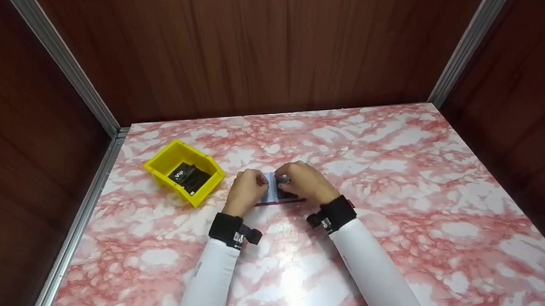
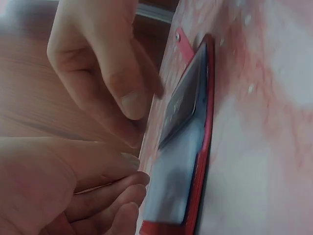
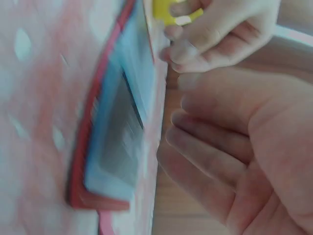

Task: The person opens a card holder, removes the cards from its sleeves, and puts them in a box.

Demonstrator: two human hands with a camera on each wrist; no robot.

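Observation:
A red card holder (image 2: 203, 166) lies unfolded on the table, showing clear plastic sleeves (image 2: 168, 183). On its right side, a black card (image 2: 182, 108) with pale "VIP" lettering sits in a sleeve. My left hand (image 1: 246, 188) hovers by the left sleeves, thumb and fingers loosely bent; nothing shows between them. Above the black card is my right hand (image 1: 305, 181). Its fingers are relaxed and slightly bent in the right wrist view, apart from the card and holding nothing. From the holder's right end sticks out a pink-red snap strap (image 2: 184, 45).
Left of my hands stands a yellow bin (image 1: 182, 146) with several black cards (image 1: 190, 177) inside, one marked VIP. The red-and-white marbled table (image 1: 395, 179) meets brown wood-grain panels (image 1: 267, 50) at the back and sides.

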